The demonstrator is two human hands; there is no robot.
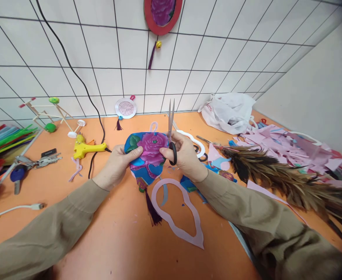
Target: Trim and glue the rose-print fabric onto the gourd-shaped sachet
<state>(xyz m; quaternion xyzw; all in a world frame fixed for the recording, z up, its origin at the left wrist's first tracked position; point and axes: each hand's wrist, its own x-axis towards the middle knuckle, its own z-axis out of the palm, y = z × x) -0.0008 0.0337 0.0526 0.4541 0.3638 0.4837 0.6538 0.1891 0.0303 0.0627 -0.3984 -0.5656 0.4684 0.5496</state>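
Between my two hands I hold a blue floral fabric piece (pixel 149 155) with a large magenta flower, its wide part upward. A pale loop (pixel 153 126) stands at its top, and a dark purple tassel (pixel 152 208) hangs from its lower tip. My left hand (pixel 120 163) pinches the left edge, thumb on the front. My right hand (pixel 185 155) grips the right edge and also carries a pair of scissors (pixel 171 120), blades pointing up and slightly apart, black handle by the fingers. Below the fabric lies a pink gourd-like outline frame (pixel 198 223).
A yellow glue gun (pixel 87 149), keys (pixel 46 160) and a white cable (pixel 19 210) lie to the left. Pink scraps (pixel 272 144), a feather duster (pixel 264 171) and a white plastic bag (pixel 227 112) occupy the right. A tasselled round ornament (pixel 125 108) leans on the tiled wall.
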